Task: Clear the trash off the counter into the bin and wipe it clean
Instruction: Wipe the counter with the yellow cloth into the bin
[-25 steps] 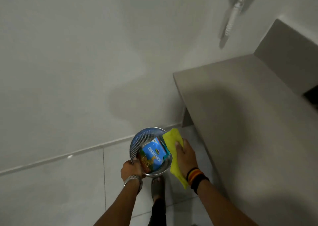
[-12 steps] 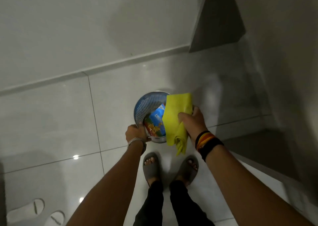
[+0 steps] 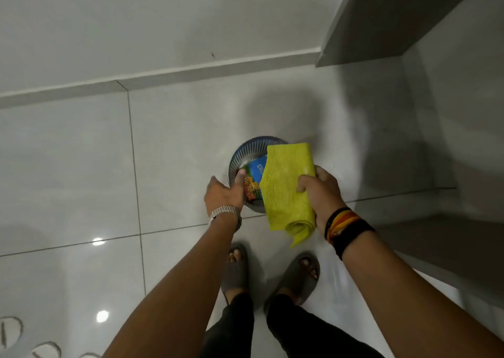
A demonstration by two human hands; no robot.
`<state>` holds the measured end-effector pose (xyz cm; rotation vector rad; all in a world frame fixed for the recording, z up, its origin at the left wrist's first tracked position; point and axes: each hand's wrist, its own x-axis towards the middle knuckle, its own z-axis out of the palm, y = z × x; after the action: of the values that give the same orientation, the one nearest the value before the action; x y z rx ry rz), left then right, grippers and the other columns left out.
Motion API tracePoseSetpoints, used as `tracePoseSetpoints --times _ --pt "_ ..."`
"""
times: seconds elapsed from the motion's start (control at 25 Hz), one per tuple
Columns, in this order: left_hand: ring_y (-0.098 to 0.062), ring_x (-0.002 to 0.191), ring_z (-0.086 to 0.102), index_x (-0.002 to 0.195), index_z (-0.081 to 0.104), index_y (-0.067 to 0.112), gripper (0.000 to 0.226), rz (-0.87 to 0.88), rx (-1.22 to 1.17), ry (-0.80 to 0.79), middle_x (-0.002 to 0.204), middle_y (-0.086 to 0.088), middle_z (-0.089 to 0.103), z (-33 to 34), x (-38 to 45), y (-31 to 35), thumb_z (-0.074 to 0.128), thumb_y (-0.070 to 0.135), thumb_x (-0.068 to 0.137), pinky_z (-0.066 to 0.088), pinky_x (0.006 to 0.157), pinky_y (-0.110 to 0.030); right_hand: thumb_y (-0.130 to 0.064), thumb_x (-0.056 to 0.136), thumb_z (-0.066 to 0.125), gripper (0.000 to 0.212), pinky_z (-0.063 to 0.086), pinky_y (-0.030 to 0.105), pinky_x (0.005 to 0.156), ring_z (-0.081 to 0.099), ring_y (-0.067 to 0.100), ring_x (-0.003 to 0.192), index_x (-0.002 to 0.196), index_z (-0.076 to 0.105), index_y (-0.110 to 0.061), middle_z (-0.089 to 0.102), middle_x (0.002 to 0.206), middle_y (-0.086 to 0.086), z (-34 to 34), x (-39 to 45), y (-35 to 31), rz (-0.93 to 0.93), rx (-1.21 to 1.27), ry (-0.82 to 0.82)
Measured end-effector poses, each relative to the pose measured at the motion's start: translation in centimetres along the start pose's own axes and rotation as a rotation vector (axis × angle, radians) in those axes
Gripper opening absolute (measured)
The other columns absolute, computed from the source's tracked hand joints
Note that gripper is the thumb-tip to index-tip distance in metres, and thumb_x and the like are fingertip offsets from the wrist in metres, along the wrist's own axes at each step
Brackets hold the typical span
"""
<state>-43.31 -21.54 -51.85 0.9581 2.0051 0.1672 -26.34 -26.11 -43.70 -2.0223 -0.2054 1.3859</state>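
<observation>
A small round mesh bin (image 3: 260, 141) sits low over the white tiled floor, straight ahead of my feet. Inside it lies a blue and orange snack packet (image 3: 255, 170), partly covered. My left hand (image 3: 224, 197) grips the bin's left rim, thumb inside and fingers outside. My right hand (image 3: 322, 192) is at the bin's right side, closed on a folded yellow cloth (image 3: 286, 184) that drapes over the right half of the bin. Whether the right hand also holds the rim is hidden by the cloth.
The counter's grey side panel (image 3: 381, 22) rises at the upper right, with its shadowed underside to the right. A wall skirting (image 3: 191, 71) runs behind the bin. My feet in grey slippers (image 3: 236, 272) stand just behind it. White slipper shapes (image 3: 11, 333) lie at bottom left.
My view has tipped from the counter top down to the floor. The bin has gone down with both hands, and the cloth stays in my right hand.
</observation>
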Motion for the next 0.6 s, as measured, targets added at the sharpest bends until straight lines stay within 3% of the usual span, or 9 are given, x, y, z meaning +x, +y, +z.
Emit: tracePoseSetpoints --times 0.08,0.16,0.24,0.28,0.32,0.4,0.48,0.56,0.6 --pt "-0.031 0.123 0.058 0.129 0.060 0.013 0.077 0.109 -0.094 -0.025 0.131 -0.013 0.064 -3.4 -3.0 3.9 0.050 0.074 0.083 0.047 0.104 -0.044 -0.006 0.071 0.058 0.026 0.058 0.053 0.083 0.063 0.035 0.094 0.089 0.066 -0.022 0.068 0.100 0.008 -0.5 -3.6 -2.4 -0.028 0.031 -0.023" --pt "-0.025 0.104 0.067 0.113 0.068 0.016 0.066 0.146 -0.240 -0.349 0.112 -0.007 0.072 -7.7 -6.5 9.5 0.051 0.073 0.084 0.053 0.094 -0.041 -0.003 0.077 0.055 0.027 0.056 0.043 0.072 0.063 0.028 0.085 0.092 0.065 -0.024 0.068 0.092 0.003 -1.1 -7.9 -6.0 -0.104 0.025 -0.035" --pt "-0.026 0.101 0.070 0.113 0.070 0.014 0.063 0.141 -0.203 -0.675 0.110 -0.008 0.074 -12.4 -10.1 15.7 0.062 0.068 0.081 0.056 0.093 -0.044 -0.006 0.084 0.053 0.028 0.051 0.033 0.065 0.062 0.022 0.081 0.100 0.064 -0.026 0.068 0.092 0.001 -2.0 -13.0 -10.5 -0.207 -0.004 -0.053" --pt "-0.028 0.103 0.070 0.113 0.070 0.012 0.057 0.178 -0.155 -0.745 0.111 -0.010 0.074 -15.3 -12.1 19.0 0.070 0.059 0.081 0.057 0.093 -0.045 -0.009 0.087 0.053 0.027 0.050 0.030 0.065 0.062 0.019 0.083 0.105 0.062 -0.027 0.069 0.098 0.001 -2.8 -15.9 -13.0 -0.265 -0.024 -0.064" --pt "-0.028 0.103 0.071 0.111 0.070 0.010 0.051 0.247 -0.095 -0.761 0.112 -0.011 0.075 -17.9 -14.1 22.1 0.077 0.049 0.079 0.058 0.092 -0.045 -0.013 0.089 0.057 0.029 0.050 0.029 0.068 0.063 0.016 0.087 0.113 0.058 -0.029 0.068 0.106 0.001 -3.8 -18.5 -15.1 -0.317 -0.057 -0.074" --pt "-0.028 0.101 0.072 0.106 0.070 0.004 0.053 0.379 -0.045 -0.738 0.110 -0.014 0.075 -22.9 -18.3 27.3 0.086 0.040 0.071 0.061 0.086 -0.044 -0.017 0.084 0.073 0.056 0.053 0.029 0.074 0.063 0.018 0.096 0.131 0.045 -0.031 0.063 0.116 0.000 -6.4 -23.4 -18.5 -0.380 -0.126 -0.148" --pt "-0.026 0.085 0.073 0.089 0.065 0.006 0.050 0.471 -0.026 -0.708 0.094 -0.016 0.074 -26.9 -22.7 31.1 0.090 0.042 0.063 0.063 0.076 -0.040 -0.009 0.075 0.082 0.075 0.060 0.039 0.073 0.067 0.027 0.100 0.132 0.039 -0.031 0.064 0.115 0.008 -9.5 -28.5 -20.6 -0.352 -0.125 -0.215" --pt "-0.019 0.066 0.070 0.076 0.059 0.011 0.037 0.533 -0.027 -0.735 0.073 -0.010 0.068 -28.6 -26.9 33.1 0.088 0.033 0.071 0.064 0.066 -0.034 0.000 0.072 0.081 0.059 0.062 0.045 0.068 0.070 0.031 0.091 0.119 0.053 -0.022 0.068 0.111 0.021 -13.0 -32.5 -21.5 -0.338 -0.012 -0.116" --pt "-0.018 0.066 0.072 0.081 0.066 0.005 0.030 0.539 -0.029 -0.772 0.075 -0.009 0.072 -28.7 -28.8 33.6 0.085 0.028 0.076 0.064 0.066 -0.033 0.000 0.070 0.080 0.049 0.061 0.042 0.063 0.071 0.028 0.082 0.113 0.061 -0.017 0.070 0.107 0.021 -15.0 -34.0 -21.5 -0.348 0.072 -0.015"
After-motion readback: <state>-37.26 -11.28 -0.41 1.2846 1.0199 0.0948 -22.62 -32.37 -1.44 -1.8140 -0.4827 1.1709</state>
